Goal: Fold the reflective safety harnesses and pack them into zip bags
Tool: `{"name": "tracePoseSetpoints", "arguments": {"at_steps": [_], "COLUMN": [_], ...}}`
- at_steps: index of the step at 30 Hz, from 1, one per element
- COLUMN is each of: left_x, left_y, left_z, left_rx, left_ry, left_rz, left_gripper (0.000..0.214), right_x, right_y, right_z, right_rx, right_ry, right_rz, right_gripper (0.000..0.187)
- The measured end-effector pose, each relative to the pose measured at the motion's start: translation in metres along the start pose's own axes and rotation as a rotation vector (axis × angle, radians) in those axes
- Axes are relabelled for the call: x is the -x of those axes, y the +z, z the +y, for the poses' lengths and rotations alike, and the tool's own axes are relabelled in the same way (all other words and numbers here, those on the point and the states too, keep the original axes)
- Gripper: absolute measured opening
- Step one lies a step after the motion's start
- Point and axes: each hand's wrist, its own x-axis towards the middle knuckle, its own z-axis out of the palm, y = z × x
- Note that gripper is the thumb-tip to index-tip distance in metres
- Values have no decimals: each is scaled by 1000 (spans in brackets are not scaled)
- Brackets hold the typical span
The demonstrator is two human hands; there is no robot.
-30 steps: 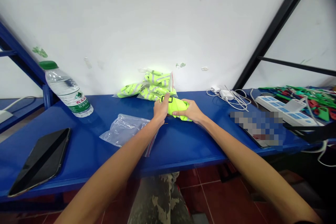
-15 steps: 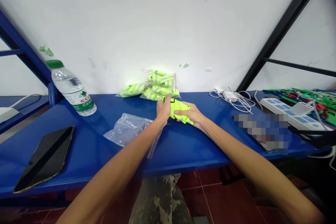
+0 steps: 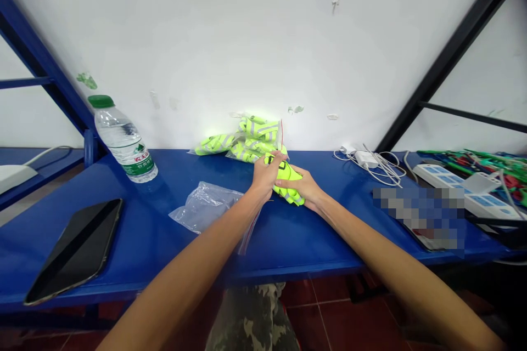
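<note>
My hands meet on a folded fluorescent yellow-green reflective vest (image 3: pixel 290 186) near the middle of the blue table (image 3: pixel 123 219). My left hand (image 3: pixel 265 171) grips its upper end, where a black strap loop shows between my fingers. My right hand (image 3: pixel 302 186) presses across the vest from the right and hides most of it. Just behind them lies a heap of similar bagged reflective vests (image 3: pixel 247 140). An opened clear plastic zip bag (image 3: pixel 203 207) lies left of my left wrist, with its edge running under my forearm.
A water bottle (image 3: pixel 123 140) stands at the left, with a dark tablet (image 3: pixel 74 251) in front of it. On the right are a white charger with cables (image 3: pixel 365 159), a power strip (image 3: pixel 465 192), a pixelated patch (image 3: pixel 420 216) and a tangle of green and red items (image 3: pixel 481 167).
My hands have drawn closer together and my left hand has moved up and right over the vest, which is now more bunched. The view has shifted slightly.
</note>
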Motion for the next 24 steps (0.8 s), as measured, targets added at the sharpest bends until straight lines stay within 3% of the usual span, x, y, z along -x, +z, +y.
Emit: {"name": "tracePoseSetpoints", "arguments": {"at_steps": [4,8,12,14,17,19,22,24], "left_x": [0,-3,-7,-7,-1,4,8,6], "left_y": [-5,-20,-39,-48,-58,-61,-63,-64], "left_z": [1,7,35,55,76,79,70,63], "left_rx": [-196,-506,-841,-1008,-1190,-1257,-1276,-1158], "left_ry": [100,122,194,237,-100,-349,-544,-526], "left_rz": [-30,-80,-56,-94,-502,-668,-719,-674], "left_gripper": [31,42,55,49,42,43,37,33], "right_x": [0,1,-1,-4,-7,-9,-10,-9], "right_y": [1,-2,-10,-16,-24,-27,-26,-25], "right_z": [-2,-4,-7,-8,-7,-6,-7,-8], "right_rx": [-53,9,67,89,107,108,106,102], "right_ry": [31,27,32,27,24,27,35,39], "right_rz": [10,9,69,111,149,161,189,207], "right_gripper": [56,55,57,58,57,57,57,58]}}
